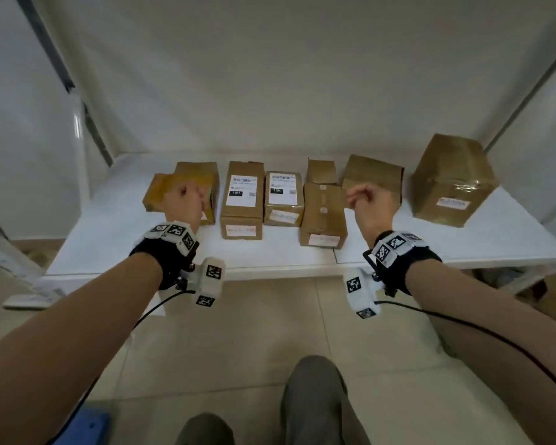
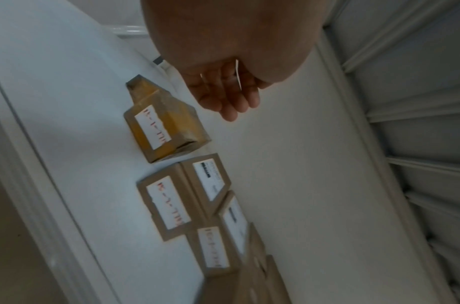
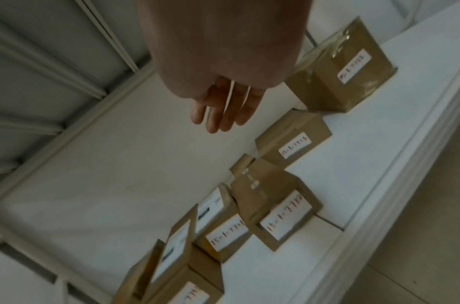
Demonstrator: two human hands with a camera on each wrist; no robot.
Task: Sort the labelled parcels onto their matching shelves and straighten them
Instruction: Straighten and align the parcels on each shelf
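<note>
Both bare hands [image 1: 187,200] [image 1: 368,203] hover above taped cardboard parcels [image 1: 241,200].

We counted six brown cardboard parcels on one white shelf [image 1: 109,239]: the yellow-taped parcel [image 1: 180,194] at the left end, a tall labelled parcel [image 1: 242,200], a shorter labelled parcel [image 1: 283,199], a long parcel [image 1: 323,216], a squat parcel [image 1: 374,175] behind the right hand, and the large parcel [image 1: 453,179] at the right end. Two carried big white shipping labels on top. Two bare hands showed, each wrist wearing one marker-covered band.
</note>
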